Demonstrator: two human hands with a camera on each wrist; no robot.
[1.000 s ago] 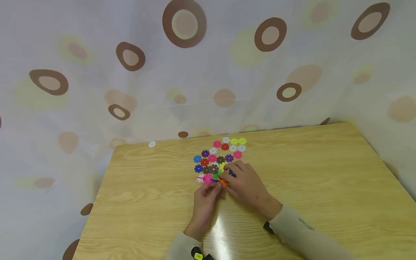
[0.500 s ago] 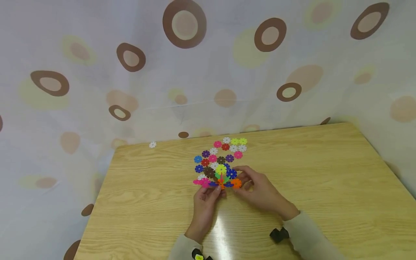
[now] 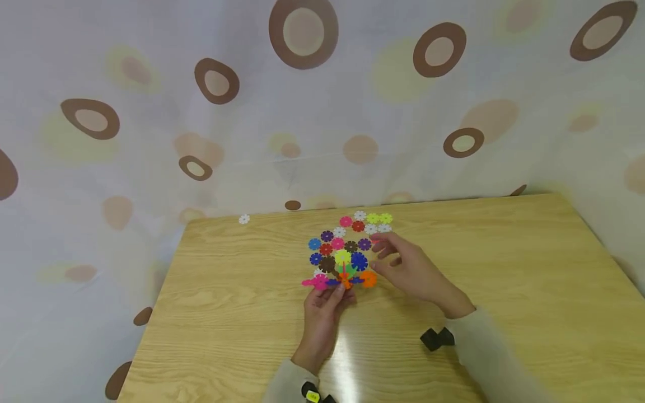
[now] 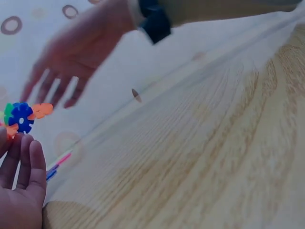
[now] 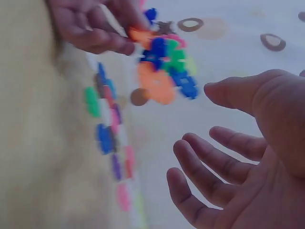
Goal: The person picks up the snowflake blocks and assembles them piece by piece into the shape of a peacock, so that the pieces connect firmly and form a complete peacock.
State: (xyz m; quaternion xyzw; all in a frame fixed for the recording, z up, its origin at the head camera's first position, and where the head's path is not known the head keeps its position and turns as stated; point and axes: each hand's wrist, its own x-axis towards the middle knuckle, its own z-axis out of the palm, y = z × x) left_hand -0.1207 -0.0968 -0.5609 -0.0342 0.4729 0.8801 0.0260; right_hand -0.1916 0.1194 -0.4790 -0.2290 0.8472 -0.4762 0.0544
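Observation:
My left hand (image 3: 322, 322) pinches a cluster of joined, notched plastic snowflake discs at its orange centre disc (image 3: 345, 281). Arms spread from that centre, with pink discs (image 3: 319, 282) on the left, an orange disc (image 3: 369, 279) on the right, and blue (image 3: 359, 261), yellow (image 3: 342, 257) and brown (image 3: 327, 264) discs behind. The cluster is held above the table, as the right wrist view shows. My right hand (image 3: 415, 272) hovers just right of the cluster with fingers spread and loosely bent. In the right wrist view, nothing lies between those fingers (image 5: 202, 164).
Loose flat discs, such as a red one (image 3: 326, 249) and a purple one (image 3: 364, 244), lie behind the cluster on the wooden table (image 3: 227, 324). One white disc (image 3: 244, 219) sits alone at the back left edge. A patterned curtain (image 3: 252, 123) hangs behind the table.
My right hand has let go of the cluster and drawn off to the right, then slightly up. My left hand keeps its pinch in nearly the same place. The head view shifts slightly.

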